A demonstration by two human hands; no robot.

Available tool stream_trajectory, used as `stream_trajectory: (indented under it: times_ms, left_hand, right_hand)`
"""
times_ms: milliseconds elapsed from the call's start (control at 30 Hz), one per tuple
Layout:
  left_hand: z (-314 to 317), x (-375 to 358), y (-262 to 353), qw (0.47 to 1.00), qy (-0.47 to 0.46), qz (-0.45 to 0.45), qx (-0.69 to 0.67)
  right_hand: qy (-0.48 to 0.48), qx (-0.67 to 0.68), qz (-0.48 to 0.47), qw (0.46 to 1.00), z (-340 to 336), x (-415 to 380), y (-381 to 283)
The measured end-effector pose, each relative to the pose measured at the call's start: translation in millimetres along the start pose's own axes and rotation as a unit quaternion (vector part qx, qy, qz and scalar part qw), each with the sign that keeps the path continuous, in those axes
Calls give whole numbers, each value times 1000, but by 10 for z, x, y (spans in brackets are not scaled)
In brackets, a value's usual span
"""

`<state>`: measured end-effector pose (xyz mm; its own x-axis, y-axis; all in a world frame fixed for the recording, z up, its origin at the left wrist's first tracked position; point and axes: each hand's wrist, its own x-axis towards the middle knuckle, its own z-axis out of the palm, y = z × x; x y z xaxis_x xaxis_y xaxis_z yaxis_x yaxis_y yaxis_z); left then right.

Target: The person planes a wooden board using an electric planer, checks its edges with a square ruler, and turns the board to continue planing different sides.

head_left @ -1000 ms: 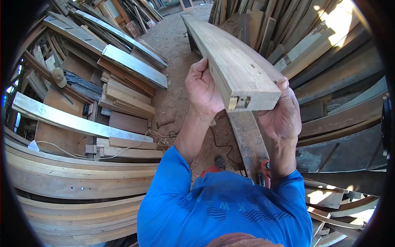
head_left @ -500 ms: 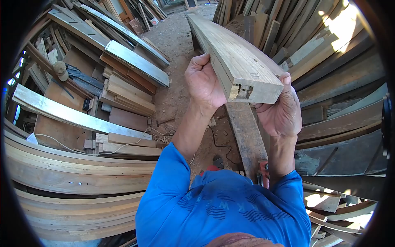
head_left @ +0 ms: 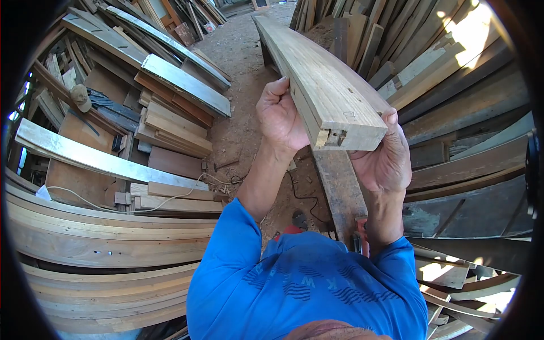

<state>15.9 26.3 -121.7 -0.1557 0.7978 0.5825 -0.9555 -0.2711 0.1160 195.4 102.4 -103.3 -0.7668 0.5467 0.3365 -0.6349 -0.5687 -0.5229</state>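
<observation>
A long, thick wooden beam [head_left: 317,68] points away from me, its near end raised at chest height. A rough slot with a small light wood piece shows in that end face. My left hand [head_left: 281,116] supports the beam from its left side, thumb up against the edge. On the right, my right hand [head_left: 385,153] grips the near corner, its thumb on the top edge and its fingers partly hidden beneath. Below the beam runs a narrow worn plank [head_left: 341,190], with a red tool [head_left: 361,235] beside its near end.
Stacked boards [head_left: 107,238] fill the left side, with a white plank [head_left: 102,156] across them. More timber [head_left: 470,130] leans on the right. A black cable [head_left: 306,197] and a hammer [head_left: 226,165] lie on the dirt floor.
The near end of the beam has dropped slightly and shifted a little left, with my right hand moving along with it. My left hand keeps nearly the same place.
</observation>
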Motion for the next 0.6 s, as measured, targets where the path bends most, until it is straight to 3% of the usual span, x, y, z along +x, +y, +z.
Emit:
stream_trajectory:
  times_ms: [100,233,333,367,400,467,500,600]
  left_hand:
    - [-358,-143,-42,992,37,74,100]
    - [-650,-165,-330,989,52,24,137]
    - [-657,-280,-346,999,-4,6,-34]
    - [-595,-316,-291,1000,13,-5,-15]
    - [-548,-358,-251,996,82,-16,45]
    - [-465,-430,-189,961,216,-33,167]
    - [-437,-426,-244,941,224,-2,255]
    - [-402,-401,-237,965,218,16,147]
  right_hand:
    - [-5,-21,7,1000,-49,-46,33]
    - [-22,-32,46,998,-165,-214,215]
    - [10,6,97,995,-165,-391,326]
    - [-93,-12,183,979,-396,-401,251]
    - [-111,-150,162,969,-494,-395,149]
    - [-151,-414,114,891,-564,-348,31]
    - [-88,-461,18,883,-380,-373,51]
    - [-76,-468,-18,880,-340,-338,71]
